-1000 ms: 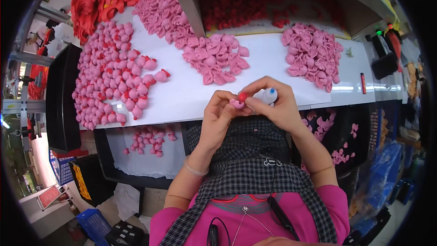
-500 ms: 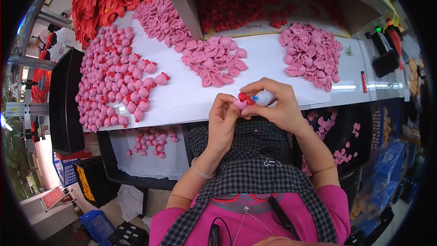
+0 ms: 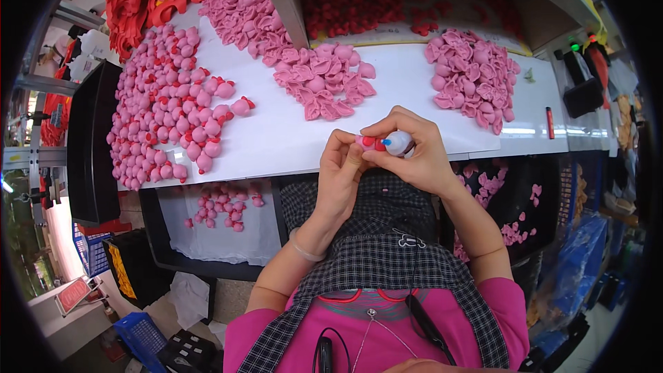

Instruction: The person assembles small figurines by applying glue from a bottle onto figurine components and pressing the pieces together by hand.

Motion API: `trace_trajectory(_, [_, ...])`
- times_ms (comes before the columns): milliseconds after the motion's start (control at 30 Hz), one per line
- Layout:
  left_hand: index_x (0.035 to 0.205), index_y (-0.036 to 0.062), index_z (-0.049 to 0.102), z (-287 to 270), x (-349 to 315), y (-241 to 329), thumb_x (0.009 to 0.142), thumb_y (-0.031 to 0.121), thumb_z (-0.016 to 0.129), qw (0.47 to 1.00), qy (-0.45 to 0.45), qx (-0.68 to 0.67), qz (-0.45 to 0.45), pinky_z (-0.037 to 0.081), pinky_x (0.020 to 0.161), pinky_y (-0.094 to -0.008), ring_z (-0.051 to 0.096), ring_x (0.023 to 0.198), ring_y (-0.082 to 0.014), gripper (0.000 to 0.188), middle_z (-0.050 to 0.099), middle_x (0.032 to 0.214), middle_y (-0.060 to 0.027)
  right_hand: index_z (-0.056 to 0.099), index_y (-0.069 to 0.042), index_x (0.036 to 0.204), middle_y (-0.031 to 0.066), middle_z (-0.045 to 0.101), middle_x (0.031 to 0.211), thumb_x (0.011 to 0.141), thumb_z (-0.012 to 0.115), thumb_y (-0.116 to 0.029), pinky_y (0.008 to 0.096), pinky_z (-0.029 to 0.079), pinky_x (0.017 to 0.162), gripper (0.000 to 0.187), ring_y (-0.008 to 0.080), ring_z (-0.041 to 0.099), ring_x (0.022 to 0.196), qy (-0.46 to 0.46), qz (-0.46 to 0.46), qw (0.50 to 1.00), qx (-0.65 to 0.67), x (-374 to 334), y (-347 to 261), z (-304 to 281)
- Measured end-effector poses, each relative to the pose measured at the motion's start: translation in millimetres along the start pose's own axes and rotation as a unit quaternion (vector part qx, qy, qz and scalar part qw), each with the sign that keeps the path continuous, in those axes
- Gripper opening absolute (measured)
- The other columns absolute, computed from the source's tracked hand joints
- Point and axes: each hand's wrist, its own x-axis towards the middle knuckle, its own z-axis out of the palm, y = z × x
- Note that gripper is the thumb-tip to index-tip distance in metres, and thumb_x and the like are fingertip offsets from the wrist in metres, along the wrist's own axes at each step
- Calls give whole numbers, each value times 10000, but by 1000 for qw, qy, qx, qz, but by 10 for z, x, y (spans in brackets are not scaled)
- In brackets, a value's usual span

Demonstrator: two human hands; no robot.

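Observation:
At the table's near edge, my left hand (image 3: 338, 178) pinches a small pink rounded piece with a red part (image 3: 371, 142) on it. My right hand (image 3: 423, 153) is closed around a small white squeeze bottle (image 3: 401, 143) with a blue tip. That tip points at the red part, and I cannot tell whether it touches. Fingers of both hands hide much of the pink piece. To the left spreads a big heap of pink balls with red parts (image 3: 162, 107). Beyond my hands lies a pile of pink folded pieces (image 3: 321, 83).
Another pink pile (image 3: 473, 76) and a red stick-like object (image 3: 550, 123) lie on the right of the white table (image 3: 262, 138). A grey shelf (image 3: 286, 7) stands over red pieces at the back. Below the edge are a lined tray (image 3: 214, 249) and a dark bin (image 3: 532, 197) of pink pieces.
The pink piece has turned in my fingers, so its red part faces up more. My right hand has tilted the bottle. The whole view has shifted slightly.

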Motion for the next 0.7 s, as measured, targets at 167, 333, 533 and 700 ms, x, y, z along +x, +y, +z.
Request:
trace_trajectory(167, [1184,40,548,-34,202,131,1024,123,575,988,-15,152,14,526,910,-323,644,1010,-167,182,662,1124,-94,734,-22,971,61,642,928,765,789,-11,269,464,810,214,163,617,908,36,6,999,0,-29,202,36])
trace_trajectory(333, [1070,-27,644,-180,351,270,927,-91,531,800,-73,565,187,510,923,-341,665,1050,-262,194,690,1102,-146,677,-41,1166,83,630,1054,790,766,-1,293,479,902,389,192,605,1029,-5,15,999,-33,-117,413,-65])
trace_trajectory(533, [1146,10,596,-86,168,216,763,98,806,777,-43,586,225,476,918,-404,604,1035,-331,445,647,1105,-145,549,26,1236,126,640,1170,983,576,-72,253,501,823,273,172,612,1100,1,136,989,54,-187,427,-282])
trace_trajectory(700, [1260,27,512,-27,194,31,644,152,922,720,-21,650,243,507,873,-363,620,1012,-253,750,650,1124,-114,545,-20,1051,115,688,1042,989,609,-154,207,453,639,162,119,632,871,78,149,977,133,-196,520,-237])
